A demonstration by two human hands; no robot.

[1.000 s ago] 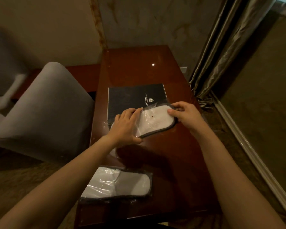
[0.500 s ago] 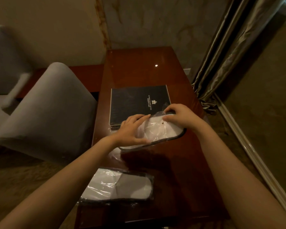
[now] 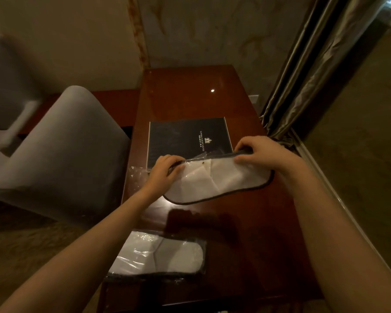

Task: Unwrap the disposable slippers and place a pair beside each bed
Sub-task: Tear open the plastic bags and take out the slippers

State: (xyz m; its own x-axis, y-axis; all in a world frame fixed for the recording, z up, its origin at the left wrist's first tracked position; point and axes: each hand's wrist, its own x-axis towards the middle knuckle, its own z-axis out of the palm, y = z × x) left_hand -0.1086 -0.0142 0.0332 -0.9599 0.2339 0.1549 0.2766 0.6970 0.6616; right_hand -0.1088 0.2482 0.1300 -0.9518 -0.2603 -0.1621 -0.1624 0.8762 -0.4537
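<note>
Both your left hand [image 3: 165, 169] and right hand [image 3: 256, 152] pinch the slippers [image 3: 215, 181] above the table [image 3: 246, 222], mid-unwrapping, so next strip the plastic sleeve [image 3: 138, 175] fully away.

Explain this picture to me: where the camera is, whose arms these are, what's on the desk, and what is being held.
No machine here: a person wears a wide-angle camera on the head, looking forward and down, so the two bare arms reaching in from the bottom are their own. The left hand and right hand both grip a pair of white slippers with dark trim, held above the wooden desk. Crinkled clear wrapper shows by the left hand; how far it is off, I cannot tell. A second pair, still sealed in plastic, lies near the desk's front edge. Behind the hands lies a black hotel folder. A grey chair stands on the left, curtains on the right.
</note>
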